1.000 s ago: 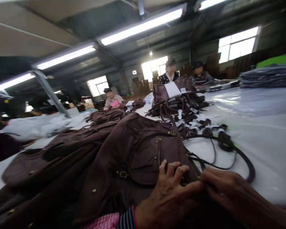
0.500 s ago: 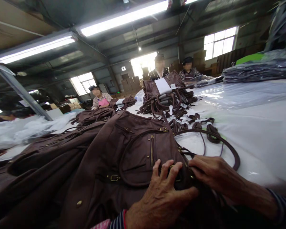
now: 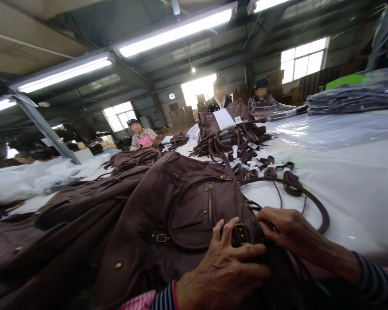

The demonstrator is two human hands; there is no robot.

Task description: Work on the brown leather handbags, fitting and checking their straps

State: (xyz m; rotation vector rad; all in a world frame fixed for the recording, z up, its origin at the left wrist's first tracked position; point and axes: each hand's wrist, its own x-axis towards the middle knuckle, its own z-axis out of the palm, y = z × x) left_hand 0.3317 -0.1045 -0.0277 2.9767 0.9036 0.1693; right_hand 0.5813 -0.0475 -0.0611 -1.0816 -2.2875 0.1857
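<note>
A dark brown bag with brass buckles, a zipped pocket and round handles lies on the table. My left hand rests on its right part beside a buckle, fingers spread over the material. At the bag's right edge, near the zipper, my right hand has its thumb and fingers closed on the edge; the fingertips are partly hidden. One handle loops out to the right, behind my right hand.
Stacked brown bags and bundled straps lie beyond. Plastic-wrapped goods are at the back right, plastic sheeting at the left. Several people, one in a pink apron, are across the table.
The camera view has shifted slightly. My left hand's fingers have moved off the buckle, which now shows more, and some have bent. My right hand stays at the bag's edge.
</note>
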